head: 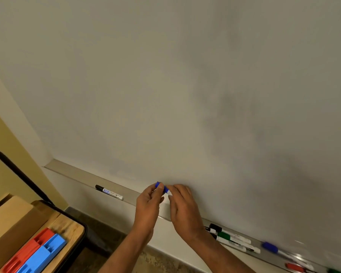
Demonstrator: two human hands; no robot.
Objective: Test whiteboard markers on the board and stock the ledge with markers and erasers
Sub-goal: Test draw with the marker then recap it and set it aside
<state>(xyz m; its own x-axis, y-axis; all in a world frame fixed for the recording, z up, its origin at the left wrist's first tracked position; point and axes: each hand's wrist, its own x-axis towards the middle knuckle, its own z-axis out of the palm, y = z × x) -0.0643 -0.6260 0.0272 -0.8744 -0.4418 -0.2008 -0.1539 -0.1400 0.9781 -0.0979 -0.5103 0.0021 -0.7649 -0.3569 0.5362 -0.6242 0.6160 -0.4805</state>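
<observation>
Both hands are meeting just above the long metal ledge [114, 189] under the pale whiteboard [165, 85]. The left hand [149, 207] is pinching the blue cap end of a white-barrelled blue marker [162, 188], while the right hand [182, 207] is gripping the barrel, most of it hidden. A black-capped white marker [109, 192] is lying on the ledge to the left; black, green, blue and what may be red markers [232, 238] are lying to the right. Red and blue plastic erasers [35, 253] are sitting on a wooden cart [73, 229].
</observation>
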